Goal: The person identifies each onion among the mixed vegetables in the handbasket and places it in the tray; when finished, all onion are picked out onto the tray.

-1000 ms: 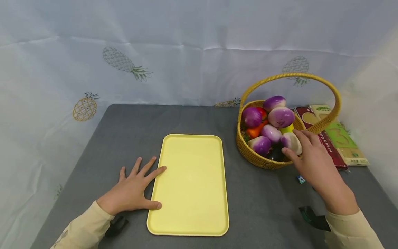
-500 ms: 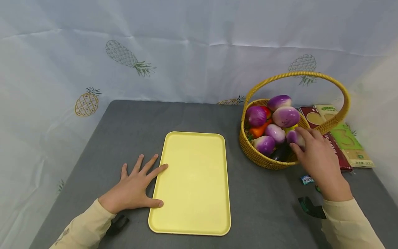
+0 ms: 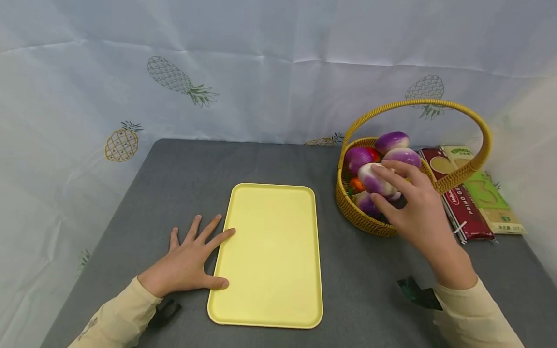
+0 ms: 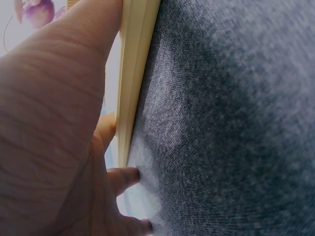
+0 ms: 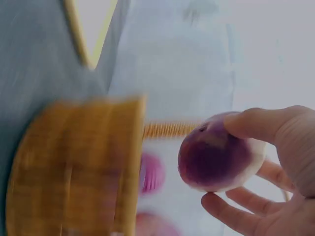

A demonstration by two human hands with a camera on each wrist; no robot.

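My right hand pinches a purple-and-white turnip between thumb and fingers, over the wicker basket. In the right wrist view this turnip is held above the basket's rim. More turnips lie in the basket with a red onion and an orange pepper, partly hidden by the hand. My left hand spreads its fingers at the left edge of a yellow tray, thumb and index fingertip over the rim.
The basket's tall handle arches over its contents. Behind the right hand lie a dark red packet and a green packet. A white pineapple-print cloth hangs behind the grey table.
My right hand has gripped the turnip at the basket's right side, lifted it and carried it leftward over the other vegetables. The left hand has stayed at the tray.
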